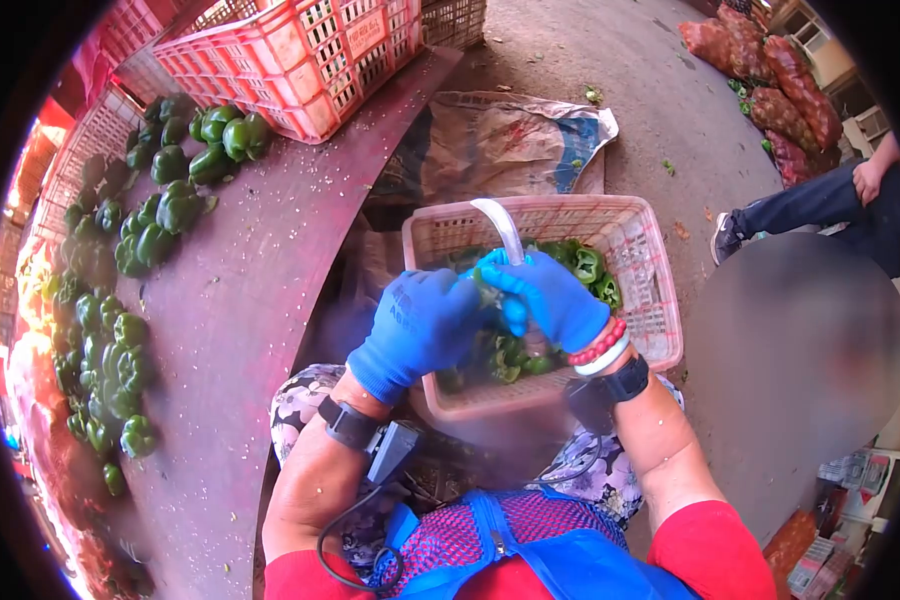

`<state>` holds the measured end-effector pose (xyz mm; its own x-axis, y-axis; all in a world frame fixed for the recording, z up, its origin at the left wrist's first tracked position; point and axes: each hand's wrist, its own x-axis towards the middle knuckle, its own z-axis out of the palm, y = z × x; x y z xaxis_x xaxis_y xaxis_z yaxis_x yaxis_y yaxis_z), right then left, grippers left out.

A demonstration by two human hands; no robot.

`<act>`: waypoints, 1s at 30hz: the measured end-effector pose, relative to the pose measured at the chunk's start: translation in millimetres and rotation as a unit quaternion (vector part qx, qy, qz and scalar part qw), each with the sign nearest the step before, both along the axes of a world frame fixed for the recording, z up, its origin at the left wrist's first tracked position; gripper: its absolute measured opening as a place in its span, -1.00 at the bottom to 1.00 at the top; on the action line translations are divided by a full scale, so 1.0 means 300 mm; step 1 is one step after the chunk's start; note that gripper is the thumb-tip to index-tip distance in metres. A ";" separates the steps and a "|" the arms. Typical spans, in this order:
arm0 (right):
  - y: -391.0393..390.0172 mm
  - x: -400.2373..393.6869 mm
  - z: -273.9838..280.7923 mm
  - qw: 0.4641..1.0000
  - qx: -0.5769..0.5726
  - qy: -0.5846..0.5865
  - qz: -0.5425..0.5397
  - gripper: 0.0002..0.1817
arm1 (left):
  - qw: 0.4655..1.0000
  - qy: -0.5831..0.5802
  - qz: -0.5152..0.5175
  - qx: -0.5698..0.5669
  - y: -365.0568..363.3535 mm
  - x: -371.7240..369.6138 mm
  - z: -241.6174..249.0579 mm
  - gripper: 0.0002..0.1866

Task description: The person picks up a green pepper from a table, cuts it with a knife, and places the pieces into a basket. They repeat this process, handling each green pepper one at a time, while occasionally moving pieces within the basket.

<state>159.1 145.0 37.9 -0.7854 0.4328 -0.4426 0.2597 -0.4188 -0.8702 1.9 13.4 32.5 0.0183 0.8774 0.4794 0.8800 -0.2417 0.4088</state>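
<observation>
Both hands wear blue gloves and meet above a pale pink plastic basket (660,290) holding cut green peppers (585,265). My left hand (425,318) is closed, its fingers curled at the inner side; what it grips is too hidden to name. My right hand (548,298) is closed around the lower end of a curved, whitish blade-like tool (500,228), which points up and away from me. Something small and pale green shows between the hands, blurred.
Whole green peppers (120,370) lie on a reddish table (230,290) at left, near a red-and-white crate (320,70). A flattened sack (500,145) lies beyond the basket. Filled mesh sacks (795,90) and a seated person's leg (800,210) are at right.
</observation>
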 end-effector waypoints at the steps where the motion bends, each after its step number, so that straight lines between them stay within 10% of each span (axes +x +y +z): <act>1: 0.009 0.011 0.019 1.000 -0.003 -0.014 0.022 -0.72 | 1.000 0.016 -0.017 0.018 -0.003 0.001 0.006 -0.74; 8: 0.115 0.073 -0.085 0.954 0.266 -0.130 0.040 -0.74 | 0.984 -0.172 0.045 0.013 -0.052 -0.028 0.061 -0.77; 9: 0.137 0.086 -0.152 0.799 0.564 -0.197 0.070 -0.80 | 0.966 -0.246 0.077 0.003 -0.100 -0.056 0.079 -0.75; 13: 0.161 0.148 -0.281 0.802 0.519 -0.271 0.120 -0.41 | 0.832 -0.510 0.217 0.029 -0.442 -0.203 0.171 -0.80; 16: 0.147 0.123 -0.245 0.935 0.274 -0.204 0.092 -0.64 | 0.811 -0.362 0.457 -0.051 -0.955 -0.296 0.168 -0.75; 20: 0.191 0.148 -0.252 0.973 0.171 -0.138 0.072 -0.75 | 0.549 -0.206 0.767 -0.261 -1.937 -0.077 0.154 -0.68; 26: 0.183 0.069 -0.306 0.979 0.124 -0.141 0.079 -0.70 | 0.222 -0.634 0.685 -0.283 -2.146 0.295 0.241 -0.57; 28: 0.162 0.054 -0.300 0.983 0.096 -0.133 0.081 -0.63 | 0.341 -0.367 0.776 -0.382 -2.395 0.303 0.151 -0.73; 29: 0.141 0.042 -0.274 0.985 0.083 -0.136 0.071 -0.61 | 0.321 -0.069 0.777 -0.537 -2.546 0.307 0.141 -0.79; 30: 0.133 0.041 -0.259 0.986 0.070 -0.140 0.061 -0.58 | 0.191 0.129 0.764 -0.602 -2.689 0.321 0.204 -0.82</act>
<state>171.3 184.9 -39.9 -0.6899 0.4152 -0.5930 0.5394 -0.2516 -0.8036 98.0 -793.4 93.6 -0.8137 -0.5772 0.0686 -0.4255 0.5111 -0.7468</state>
